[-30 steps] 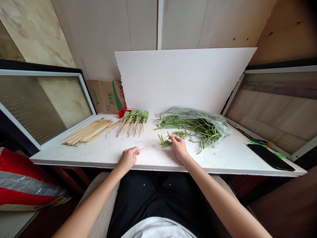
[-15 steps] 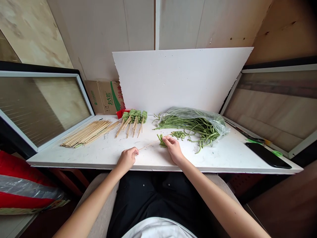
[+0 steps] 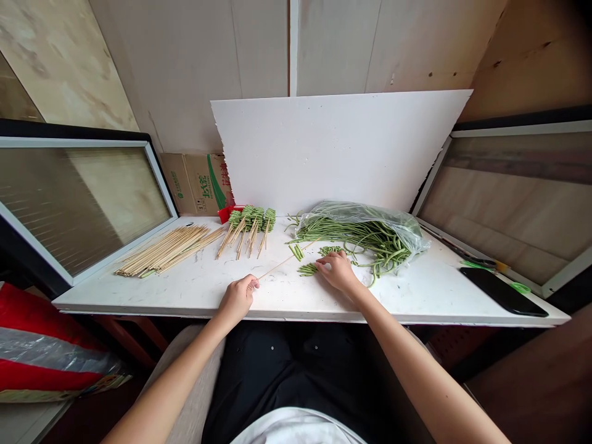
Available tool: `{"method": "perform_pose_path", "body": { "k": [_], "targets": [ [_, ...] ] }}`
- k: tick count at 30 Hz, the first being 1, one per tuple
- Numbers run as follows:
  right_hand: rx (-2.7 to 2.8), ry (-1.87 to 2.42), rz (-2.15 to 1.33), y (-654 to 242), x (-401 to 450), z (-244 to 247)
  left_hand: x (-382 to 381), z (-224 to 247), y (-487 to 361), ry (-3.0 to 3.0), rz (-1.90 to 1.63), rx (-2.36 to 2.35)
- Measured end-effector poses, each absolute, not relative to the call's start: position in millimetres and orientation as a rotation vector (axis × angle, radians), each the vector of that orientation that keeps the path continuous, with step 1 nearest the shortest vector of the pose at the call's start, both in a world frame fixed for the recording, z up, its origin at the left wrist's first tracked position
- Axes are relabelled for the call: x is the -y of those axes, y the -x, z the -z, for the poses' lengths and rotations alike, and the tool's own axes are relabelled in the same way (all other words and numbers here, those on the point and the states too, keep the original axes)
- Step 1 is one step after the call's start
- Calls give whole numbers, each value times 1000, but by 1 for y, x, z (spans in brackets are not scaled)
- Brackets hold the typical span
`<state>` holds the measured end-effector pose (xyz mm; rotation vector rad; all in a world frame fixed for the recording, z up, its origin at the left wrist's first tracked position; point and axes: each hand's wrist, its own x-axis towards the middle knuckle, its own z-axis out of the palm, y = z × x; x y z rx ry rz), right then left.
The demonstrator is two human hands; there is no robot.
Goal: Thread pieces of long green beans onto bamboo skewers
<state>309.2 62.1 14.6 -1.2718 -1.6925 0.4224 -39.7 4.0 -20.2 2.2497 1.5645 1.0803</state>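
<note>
My left hand [image 3: 238, 296] grips the lower end of a thin bamboo skewer [image 3: 277, 266], which slants up to the right above the table. A few short pieces of green long bean [image 3: 296, 251] are threaded side by side near its far end. My right hand [image 3: 337, 270] is lowered at a small group of cut bean pieces [image 3: 307, 269], its thumb and fingers bent together at their right end. Whatever may be between those fingertips is hidden. Just behind this hand lies another heap of cut bean pieces [image 3: 330, 250].
Loose bamboo skewers [image 3: 166, 246] lie at the left, beside stacked skewers of beans [image 3: 252, 219]. A clear plastic bag [image 3: 370, 213] of whole long beans [image 3: 351, 231] rests at the back right. A black phone [image 3: 502, 290] lies on the white table [image 3: 185, 296] at the right.
My right hand has moved off the threaded bean pieces, right and slightly down to the cut pieces on the table. My left hand keeps holding the skewer, nearly still.
</note>
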Motion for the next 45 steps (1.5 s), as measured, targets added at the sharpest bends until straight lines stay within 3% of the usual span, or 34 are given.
{"method": "perform_pose_path", "body": {
  "k": [17, 26, 45],
  "targets": [
    [1494, 1215, -682, -314, -66, -9, -8, 29, 42, -2266, -1088, -1558],
    [1148, 913, -1177, -331, -69, -18, -9, 29, 42, -2252, -1071, -1558],
    [1142, 869, -1237, -319, -57, -27, -4, 23, 39, -2298, -1018, -1593]
  ]
}}
